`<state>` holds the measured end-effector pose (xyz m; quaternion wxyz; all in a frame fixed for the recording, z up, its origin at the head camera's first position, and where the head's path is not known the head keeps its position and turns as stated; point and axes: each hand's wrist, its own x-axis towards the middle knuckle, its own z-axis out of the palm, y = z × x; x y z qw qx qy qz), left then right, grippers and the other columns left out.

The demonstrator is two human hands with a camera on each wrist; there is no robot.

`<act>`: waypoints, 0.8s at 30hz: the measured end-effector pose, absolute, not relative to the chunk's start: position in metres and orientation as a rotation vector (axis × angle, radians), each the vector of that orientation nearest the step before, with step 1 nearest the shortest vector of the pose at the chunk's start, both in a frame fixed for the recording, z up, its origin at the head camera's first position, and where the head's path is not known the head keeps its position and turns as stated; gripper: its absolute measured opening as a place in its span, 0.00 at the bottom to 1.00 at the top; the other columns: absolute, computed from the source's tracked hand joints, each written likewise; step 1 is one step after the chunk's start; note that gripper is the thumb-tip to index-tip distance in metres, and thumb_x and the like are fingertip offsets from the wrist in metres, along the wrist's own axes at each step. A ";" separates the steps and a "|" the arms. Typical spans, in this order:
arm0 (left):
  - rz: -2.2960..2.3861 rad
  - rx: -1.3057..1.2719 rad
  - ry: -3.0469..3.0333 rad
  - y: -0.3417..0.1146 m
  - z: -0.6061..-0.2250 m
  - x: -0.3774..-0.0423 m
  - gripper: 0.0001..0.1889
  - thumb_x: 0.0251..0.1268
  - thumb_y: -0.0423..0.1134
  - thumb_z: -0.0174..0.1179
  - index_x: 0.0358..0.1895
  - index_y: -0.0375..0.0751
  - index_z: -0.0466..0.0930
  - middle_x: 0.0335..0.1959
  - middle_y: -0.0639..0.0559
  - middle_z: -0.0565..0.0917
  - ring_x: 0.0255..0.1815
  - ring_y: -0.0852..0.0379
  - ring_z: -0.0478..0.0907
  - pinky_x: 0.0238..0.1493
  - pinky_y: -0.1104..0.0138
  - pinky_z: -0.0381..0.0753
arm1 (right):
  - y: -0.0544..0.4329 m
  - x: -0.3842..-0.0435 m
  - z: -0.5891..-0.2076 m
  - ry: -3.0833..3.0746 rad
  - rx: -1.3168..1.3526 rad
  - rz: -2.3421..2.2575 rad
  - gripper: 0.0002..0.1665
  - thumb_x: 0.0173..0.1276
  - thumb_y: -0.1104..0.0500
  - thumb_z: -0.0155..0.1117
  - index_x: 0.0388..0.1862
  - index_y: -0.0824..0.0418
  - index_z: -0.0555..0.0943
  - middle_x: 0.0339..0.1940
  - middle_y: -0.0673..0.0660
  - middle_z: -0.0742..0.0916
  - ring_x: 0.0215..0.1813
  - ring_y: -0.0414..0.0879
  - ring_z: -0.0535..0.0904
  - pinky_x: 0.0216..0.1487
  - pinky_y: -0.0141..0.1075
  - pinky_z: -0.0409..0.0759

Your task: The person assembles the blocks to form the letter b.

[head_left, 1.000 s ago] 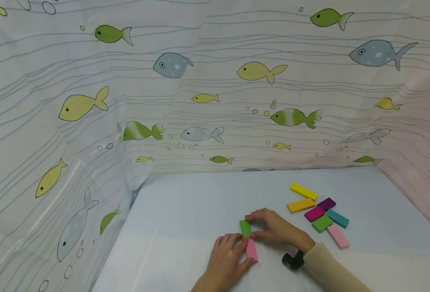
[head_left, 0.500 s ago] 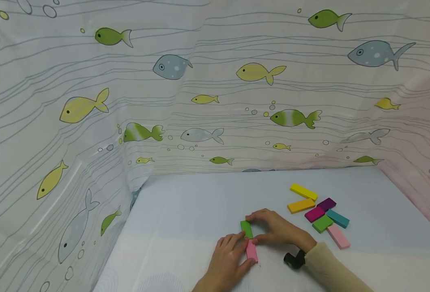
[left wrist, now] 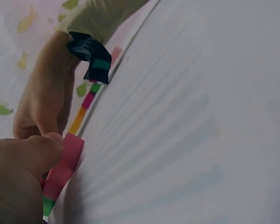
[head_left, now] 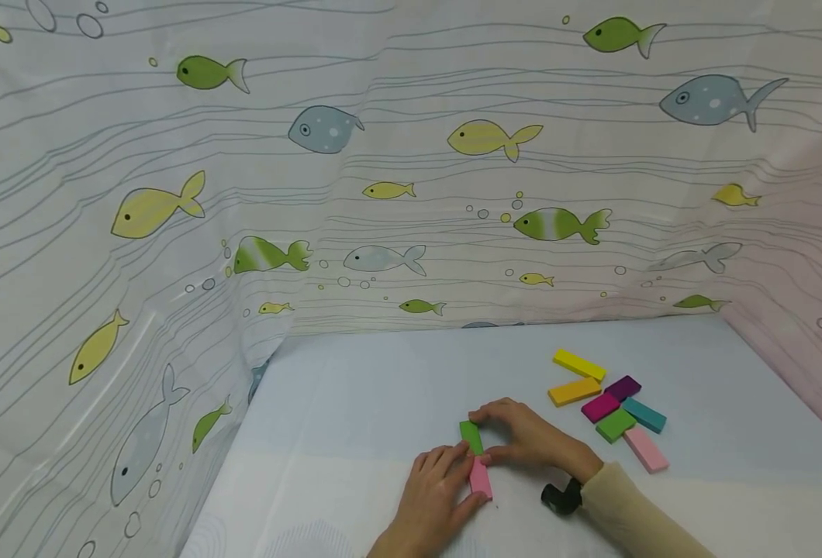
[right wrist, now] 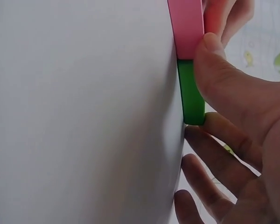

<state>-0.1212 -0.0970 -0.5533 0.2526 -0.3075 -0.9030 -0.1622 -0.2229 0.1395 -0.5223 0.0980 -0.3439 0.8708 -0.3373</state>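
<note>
A green block (head_left: 471, 437) and a pink block (head_left: 481, 479) lie end to end in a line on the white table, their short ends meeting. My left hand (head_left: 428, 492) holds the pink block, its thumb at the near end and its fingers along the left side, one fingertip reaching the green block. My right hand (head_left: 533, 438) pinches the green block between a finger at the far end and the thumb near the joint. The right wrist view shows the green block (right wrist: 190, 91) touching the pink block (right wrist: 187, 30); the other right fingers rest against the tabletop.
Right of my hands lies a loose group of blocks: yellow (head_left: 578, 364), orange (head_left: 575, 391), purple (head_left: 623, 387), magenta (head_left: 600, 407), teal (head_left: 644, 415), green (head_left: 616, 425) and light pink (head_left: 646, 449). Fish-printed curtains (head_left: 397, 225) enclose the table. A black device (head_left: 561, 498) sits at my right wrist.
Hardly anything differs. The head view has shifted a little, while both hands stay on the same two blocks and the loose group lies as before.
</note>
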 end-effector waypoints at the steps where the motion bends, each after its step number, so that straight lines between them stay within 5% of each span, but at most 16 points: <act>1: -0.435 -0.834 -2.453 -0.097 -0.553 -0.121 0.26 0.67 0.60 0.70 0.61 0.48 0.88 0.63 0.51 0.86 0.60 0.55 0.81 0.56 0.59 0.78 | 0.139 -0.223 -0.522 2.577 -1.018 -0.997 0.37 0.63 0.41 0.80 0.69 0.51 0.81 0.67 0.48 0.85 0.72 0.55 0.76 0.74 0.61 0.73; 16: -0.440 -0.786 -2.509 -0.093 -0.550 -0.123 0.19 0.74 0.54 0.65 0.59 0.50 0.89 0.67 0.52 0.84 0.62 0.53 0.80 0.57 0.55 0.79 | 0.139 -0.223 -0.516 2.590 -1.010 -0.969 0.37 0.64 0.42 0.79 0.69 0.52 0.81 0.67 0.49 0.86 0.71 0.55 0.77 0.73 0.60 0.74; 24: -0.424 -0.707 -2.572 -0.090 -0.549 -0.122 0.24 0.74 0.54 0.64 0.65 0.46 0.85 0.69 0.54 0.83 0.62 0.53 0.79 0.59 0.54 0.78 | 0.137 -0.222 -0.516 2.568 -0.992 -0.994 0.38 0.63 0.43 0.81 0.69 0.54 0.81 0.67 0.50 0.86 0.71 0.56 0.77 0.73 0.61 0.74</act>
